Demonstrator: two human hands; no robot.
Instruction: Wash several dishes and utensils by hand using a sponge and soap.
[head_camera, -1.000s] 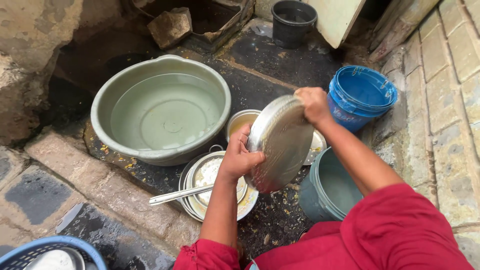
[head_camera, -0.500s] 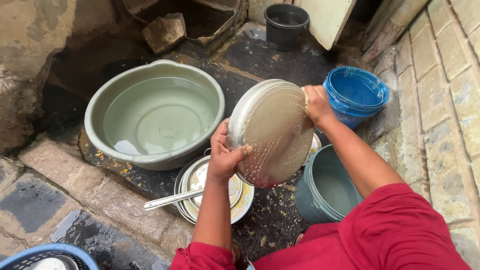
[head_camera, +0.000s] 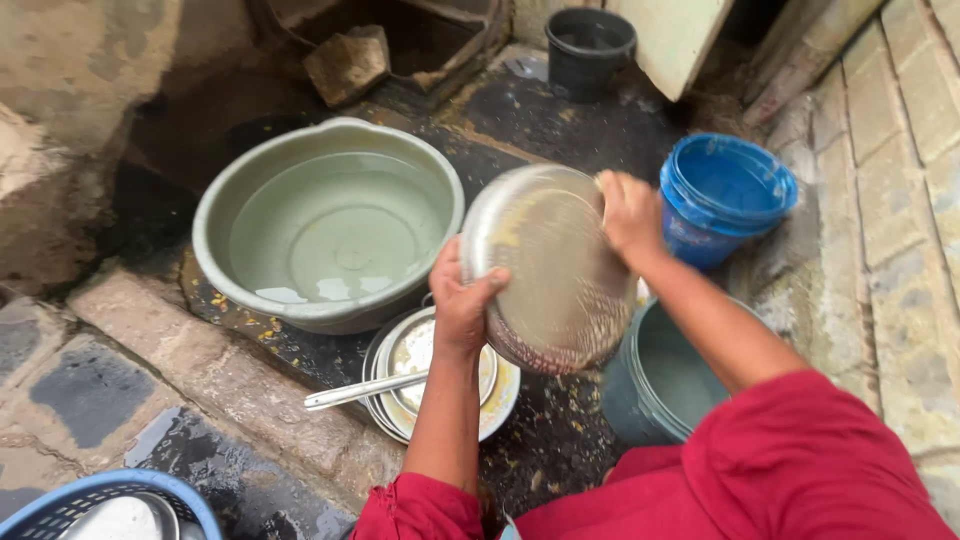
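I hold a round steel plate (head_camera: 550, 268) tilted up on edge, its soapy underside facing me. My left hand (head_camera: 462, 300) grips its lower left rim. My right hand (head_camera: 630, 215) is pressed on its upper right rim. Under the plate lies a stack of dirty steel plates (head_camera: 400, 395) with a steel ladle (head_camera: 352, 391) resting across them. A large grey-green basin (head_camera: 330, 225) holding water stands to the left.
A grey-blue bucket (head_camera: 655, 380) stands by my right arm, stacked blue buckets (head_camera: 725, 195) farther right, a black bucket (head_camera: 588, 48) at the back. A blue basket (head_camera: 95, 505) shows at bottom left. Brick paving (head_camera: 890, 200) rises on the right; the ground is wet with food scraps.
The plate has turned in my hands and now looks blurred with motion. My right hand slid slightly along the rim. My view shifted a little to the left.
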